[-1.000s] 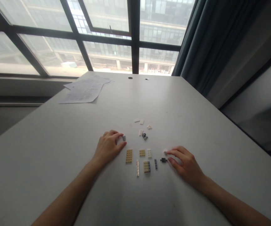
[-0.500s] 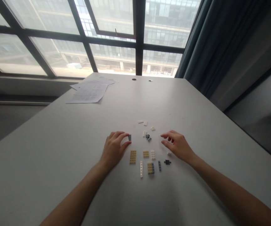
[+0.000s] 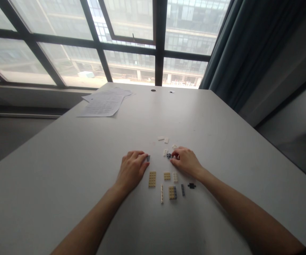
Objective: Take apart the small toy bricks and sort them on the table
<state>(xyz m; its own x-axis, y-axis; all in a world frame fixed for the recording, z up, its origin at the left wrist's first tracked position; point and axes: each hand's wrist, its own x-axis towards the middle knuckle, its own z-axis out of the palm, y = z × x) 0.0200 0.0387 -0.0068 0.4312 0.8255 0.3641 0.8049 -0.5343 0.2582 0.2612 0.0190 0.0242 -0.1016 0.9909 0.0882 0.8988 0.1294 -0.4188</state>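
My left hand [image 3: 134, 169] pinches a small grey piece [image 3: 148, 158] at the table surface, left of the other bricks. My right hand [image 3: 186, 160] is at the small dark grey pieces [image 3: 169, 156], its thumb and forefinger close together; what lies between the fingertips is too small to make out. Nearer to me lie a long tan plate [image 3: 152, 179], a smaller tan plate [image 3: 167, 176] and a white plate [image 3: 175, 177]. Below them are a narrow white strip [image 3: 162, 193], a joined tan and grey block [image 3: 172, 193], a thin grey-blue strip [image 3: 182, 190] and a black piece [image 3: 191, 186].
Beyond my hands, flat white pieces [image 3: 166, 140] and a studded white piece [image 3: 165, 152] lie on the white table [image 3: 131, 131]. Paper sheets [image 3: 102, 104] are at the far left. A window and a dark curtain [image 3: 240, 46] stand behind.
My right hand has moved left to the dark grey pieces, its fingers closing in. My left hand has lowered slightly with the grey piece. The view has shifted a little.
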